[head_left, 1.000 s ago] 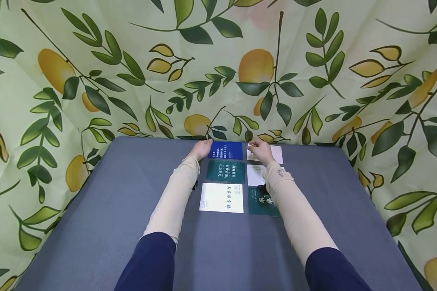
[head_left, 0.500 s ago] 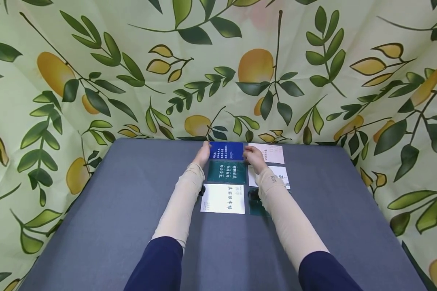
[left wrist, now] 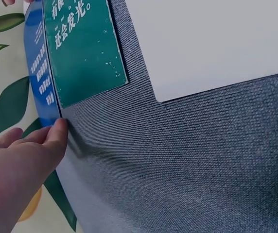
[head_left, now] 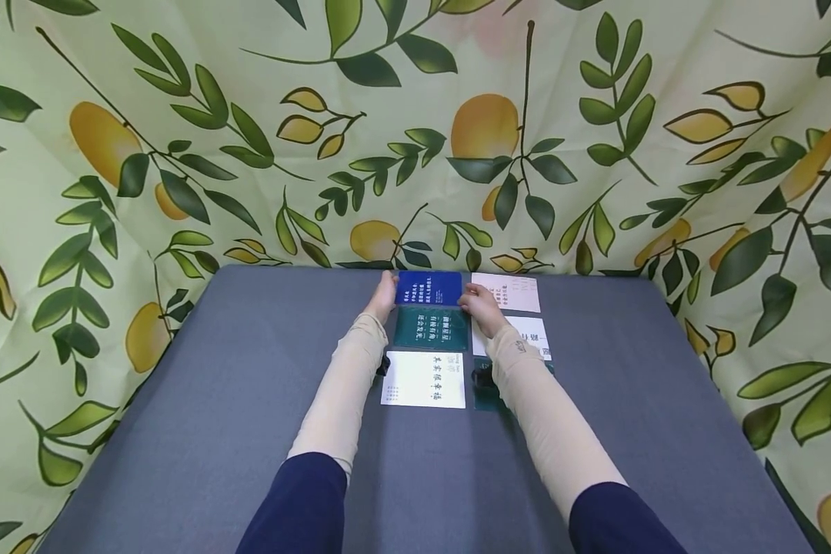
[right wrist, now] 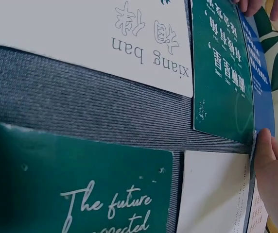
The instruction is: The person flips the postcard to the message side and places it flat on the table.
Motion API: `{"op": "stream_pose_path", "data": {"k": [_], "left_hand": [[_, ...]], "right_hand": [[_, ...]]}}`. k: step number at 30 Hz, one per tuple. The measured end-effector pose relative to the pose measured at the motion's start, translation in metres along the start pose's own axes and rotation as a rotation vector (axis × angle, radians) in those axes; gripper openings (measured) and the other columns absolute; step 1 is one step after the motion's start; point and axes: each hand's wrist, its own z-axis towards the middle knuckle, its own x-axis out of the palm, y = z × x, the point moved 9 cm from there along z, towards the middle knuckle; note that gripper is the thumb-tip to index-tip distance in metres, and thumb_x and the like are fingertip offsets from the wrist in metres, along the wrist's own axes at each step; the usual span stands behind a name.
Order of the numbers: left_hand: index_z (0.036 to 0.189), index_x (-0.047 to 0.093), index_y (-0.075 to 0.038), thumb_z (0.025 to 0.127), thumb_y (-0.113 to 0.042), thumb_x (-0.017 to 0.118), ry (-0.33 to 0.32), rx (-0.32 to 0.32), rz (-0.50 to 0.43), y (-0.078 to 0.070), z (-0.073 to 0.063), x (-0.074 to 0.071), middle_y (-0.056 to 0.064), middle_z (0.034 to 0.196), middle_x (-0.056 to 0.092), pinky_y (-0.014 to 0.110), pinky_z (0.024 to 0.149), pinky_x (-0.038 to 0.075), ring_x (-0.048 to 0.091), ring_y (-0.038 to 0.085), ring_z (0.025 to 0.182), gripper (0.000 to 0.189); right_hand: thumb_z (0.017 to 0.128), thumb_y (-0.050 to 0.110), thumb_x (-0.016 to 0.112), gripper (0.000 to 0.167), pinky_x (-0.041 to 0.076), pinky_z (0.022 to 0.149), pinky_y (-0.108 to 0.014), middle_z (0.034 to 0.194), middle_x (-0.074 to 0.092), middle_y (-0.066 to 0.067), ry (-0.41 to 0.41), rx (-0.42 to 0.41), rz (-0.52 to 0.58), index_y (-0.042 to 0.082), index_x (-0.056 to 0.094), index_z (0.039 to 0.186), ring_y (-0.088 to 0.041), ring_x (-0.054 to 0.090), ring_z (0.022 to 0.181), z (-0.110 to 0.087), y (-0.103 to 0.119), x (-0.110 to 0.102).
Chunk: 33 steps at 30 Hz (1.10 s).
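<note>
A blue card (head_left: 429, 288) with white writing lies at the far left of two columns of cards. My left hand (head_left: 383, 296) pinches its left edge; in the left wrist view the thumb and fingertips meet at the card's corner. On the opposite side, my right hand (head_left: 482, 306) holds the right edge, its thumb at the near corner. Just below lies a green card (head_left: 431, 328), close against the blue one. A pinkish-white card (head_left: 515, 292) sits to the right, partly behind my right hand.
Nearer me are a white card (head_left: 422, 378) on the left, another white card (head_left: 536, 332) and a dark green card (right wrist: 105, 179) on the right, partly covered by my forearm in the head view. Grey cloth (head_left: 249, 346) covers the table; a leaf-patterned curtain (head_left: 402, 177) hangs behind.
My right hand has moved left from the pinkish-white card to the blue card's right edge. My left hand stays at the blue card's left edge, slightly shifted.
</note>
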Motion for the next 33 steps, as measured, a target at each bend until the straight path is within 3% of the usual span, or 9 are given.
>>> {"op": "stream_pose_path", "data": {"k": [3, 5, 7, 13, 17, 21, 24, 29, 33], "left_hand": [[0.138, 0.041, -0.033, 0.087, -0.063, 0.020, 0.008, -0.043, -0.039, 0.025, 0.034, -0.003, -0.006, 0.149, 0.035, 0.049, 0.104, 0.034, 0.035, 0.016, 0.133, 0.063], [0.139, 0.040, -0.033, 0.087, -0.058, 0.020, 0.004, -0.077, -0.074, 0.025, 0.029, 0.000, 0.002, 0.148, 0.035, 0.051, 0.106, 0.030, 0.035, 0.022, 0.133, 0.062], [0.138, 0.042, -0.034, 0.086, -0.059, 0.020, 0.002, -0.082, -0.099, 0.006, -0.007, 0.004, 0.009, 0.146, 0.037, 0.048, 0.105, 0.031, 0.038, 0.025, 0.129, 0.061], [0.138, 0.044, -0.030, 0.090, -0.059, 0.013, -0.019, -0.086, -0.102, -0.027, -0.063, 0.012, 0.018, 0.144, 0.039, 0.046, 0.098, 0.037, 0.041, 0.030, 0.123, 0.064], [0.141, 0.040, -0.021, 0.092, -0.059, 0.009, -0.001, -0.051, -0.047, -0.078, -0.138, 0.025, 0.017, 0.142, 0.042, 0.040, 0.089, 0.041, 0.046, 0.027, 0.116, 0.069], [0.144, 0.034, -0.017, 0.094, -0.059, 0.008, 0.002, -0.008, -0.006, -0.143, -0.231, 0.041, 0.015, 0.143, 0.040, 0.041, 0.100, 0.038, 0.045, 0.027, 0.122, 0.071], [0.149, 0.022, -0.012, 0.097, -0.055, 0.001, 0.022, -0.021, -0.013, -0.179, -0.283, 0.052, 0.017, 0.150, 0.030, 0.045, 0.115, 0.023, 0.032, 0.033, 0.136, 0.070], [0.149, 0.012, -0.002, 0.098, -0.049, -0.004, 0.044, -0.012, 0.007, -0.208, -0.321, 0.056, 0.022, 0.151, 0.025, 0.043, 0.118, 0.019, 0.028, 0.036, 0.138, 0.072], [0.149, 0.014, -0.002, 0.098, -0.050, -0.001, 0.036, -0.005, 0.043, -0.213, -0.333, 0.054, 0.020, 0.152, 0.024, 0.040, 0.118, 0.017, 0.026, 0.034, 0.139, 0.072]], "right_hand": [[0.090, 0.001, 0.043, 0.061, 0.033, 0.112, -0.036, 0.151, 0.025, -0.022, 0.007, -0.003, 0.040, -0.003, 0.020, 0.146, -0.028, 0.037, 0.133, 0.013, -0.013, -0.001], [0.089, 0.002, 0.046, 0.062, 0.033, 0.112, -0.035, 0.151, 0.025, -0.020, 0.013, -0.009, 0.067, -0.002, 0.022, 0.146, -0.028, 0.038, 0.132, 0.022, -0.022, -0.003], [0.090, 0.002, 0.045, 0.060, 0.031, 0.113, -0.035, 0.151, 0.025, -0.020, 0.013, -0.004, 0.069, -0.002, 0.022, 0.146, -0.029, 0.037, 0.134, 0.021, -0.023, -0.003], [0.094, 0.006, 0.043, 0.054, 0.032, 0.113, -0.039, 0.150, 0.029, -0.019, 0.014, -0.035, 0.029, -0.004, 0.026, 0.144, -0.032, 0.038, 0.133, 0.019, -0.022, -0.012], [0.096, 0.008, 0.043, 0.052, 0.032, 0.113, -0.039, 0.149, 0.032, -0.020, 0.017, -0.054, 0.046, -0.006, 0.027, 0.143, -0.032, 0.038, 0.134, 0.019, -0.020, -0.019], [0.096, 0.010, 0.044, 0.053, 0.033, 0.112, -0.040, 0.146, 0.034, -0.022, 0.017, -0.077, 0.038, -0.005, 0.027, 0.143, -0.033, 0.039, 0.132, 0.017, -0.014, -0.024], [0.096, 0.011, 0.044, 0.054, 0.033, 0.112, -0.041, 0.146, 0.034, -0.022, 0.013, -0.094, 0.014, -0.003, 0.026, 0.144, -0.034, 0.040, 0.132, 0.015, -0.009, -0.028], [0.097, 0.017, 0.045, 0.055, 0.031, 0.113, -0.042, 0.148, 0.032, -0.019, 0.020, -0.089, -0.041, 0.003, 0.025, 0.146, -0.033, 0.038, 0.133, 0.013, -0.003, -0.033], [0.097, 0.018, 0.045, 0.054, 0.030, 0.114, -0.043, 0.148, 0.034, -0.017, 0.035, -0.104, -0.070, 0.008, 0.026, 0.147, -0.031, 0.037, 0.134, 0.013, 0.000, -0.032]]}}
